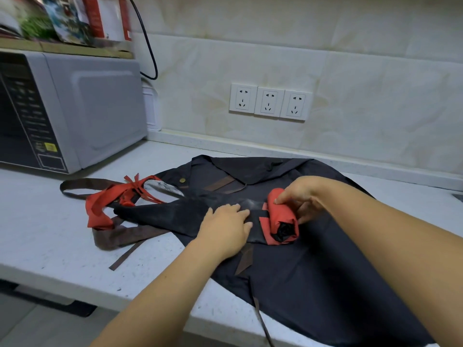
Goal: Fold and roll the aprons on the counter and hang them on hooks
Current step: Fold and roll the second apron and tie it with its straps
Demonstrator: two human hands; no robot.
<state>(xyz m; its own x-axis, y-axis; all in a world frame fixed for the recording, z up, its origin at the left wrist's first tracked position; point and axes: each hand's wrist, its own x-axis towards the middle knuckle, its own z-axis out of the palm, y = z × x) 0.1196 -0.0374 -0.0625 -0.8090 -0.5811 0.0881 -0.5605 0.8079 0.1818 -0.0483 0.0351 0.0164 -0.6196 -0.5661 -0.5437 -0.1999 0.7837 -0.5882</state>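
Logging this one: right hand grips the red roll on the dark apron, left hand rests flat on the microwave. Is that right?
Not quite. The right hand does grip the red roll, but the left hand presses flat on the unrolled dark fabric beside the roll, not on the microwave, which stands untouched to the left. The head view shows it.

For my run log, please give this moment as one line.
step: roll apron | left hand: presses black strip flat | right hand: grips red roll | under: dark apron on counter
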